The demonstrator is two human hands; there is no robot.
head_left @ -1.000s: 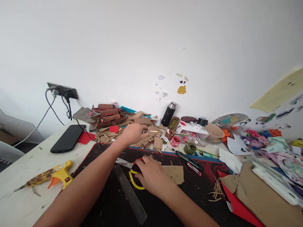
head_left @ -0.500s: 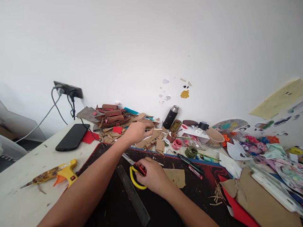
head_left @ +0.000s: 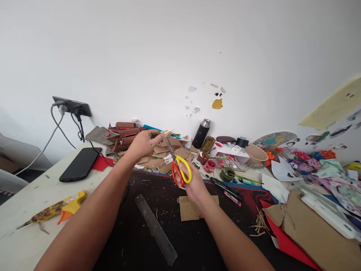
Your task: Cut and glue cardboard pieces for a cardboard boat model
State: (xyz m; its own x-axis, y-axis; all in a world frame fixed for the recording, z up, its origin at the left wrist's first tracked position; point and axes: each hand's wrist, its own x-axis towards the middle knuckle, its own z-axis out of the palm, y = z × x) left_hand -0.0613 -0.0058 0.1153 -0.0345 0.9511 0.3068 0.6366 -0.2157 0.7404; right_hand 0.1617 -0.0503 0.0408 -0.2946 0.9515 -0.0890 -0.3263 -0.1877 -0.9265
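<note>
My left hand [head_left: 144, 145] pinches a few thin pale strips [head_left: 168, 133], perhaps wood or cardboard, raised above the scrap pile. My right hand [head_left: 194, 185] is closed around scissors [head_left: 184, 170] with one yellow and one red handle loop. Their blades point up and to the left, just below the strips; I cannot tell whether they touch. Beneath my right wrist a rectangle of brown cardboard [head_left: 187, 210] lies on the dark mat [head_left: 135, 241]. A clear ruler [head_left: 156, 229] rests on the mat, left of the cardboard.
Cardboard scraps [head_left: 158, 162] and brown model boats [head_left: 124, 131] lie along the wall. A black flask [head_left: 201, 134], paint jars [head_left: 210, 165] and a cutter [head_left: 227, 189] are to the right. At left are a phone [head_left: 80, 164] and a yellow glue gun [head_left: 56, 209].
My right hand has lifted the scissors off the mat and brought them up near my left hand. My left hand has risen from the scrap pile with the strips, moving left.
</note>
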